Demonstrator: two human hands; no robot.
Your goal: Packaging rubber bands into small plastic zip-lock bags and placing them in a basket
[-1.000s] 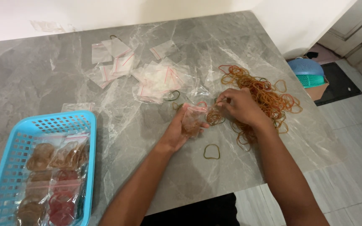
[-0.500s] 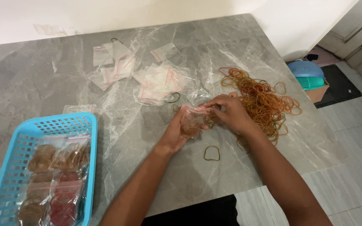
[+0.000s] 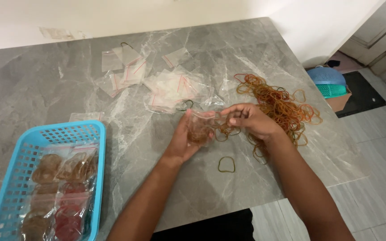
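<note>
- Small clear plastic bag (image 3: 199,129), the landmark for what follows, is held upright above the middle of the grey marble-patterned bench (image 3: 45,85); it is transparent and crinkled, with a brownish clump of rubber bands showing through it.
- Left hand (image 3: 185,140) cups the bag from below and behind, fingers wrapped around it.
- Right hand (image 3: 251,120) is at the bag's right edge, its fingers pinched narrow on a few tan rubber bands (image 3: 227,130) that trail down from the bag's mouth.
- Step in hand, as a judgement: bands are being fed into the bag. The next move would call for pushing the trailing loops fully inside while the left hand keeps the mouth open.
- Right of the bag, behind the right hand, lies a loose pile of orange and tan rubber bands (image 3: 282,105) spread on the bench.
- Just below the bag, one single dark band (image 3: 226,164) lies alone on the bench.
- Beyond the bag, a scatter of empty clear bags (image 3: 168,87) with red strips lies flat, with a dark band (image 3: 184,105) among them.
- Far left of the bag and nearer the viewer, a light blue basket (image 3: 10,178) holds filled bags of brown and red bands.
- Far right of the bag, off the bench, blue and teal plastic items (image 3: 329,80) sit on the tiled floor (image 3: 371,147).
</note>
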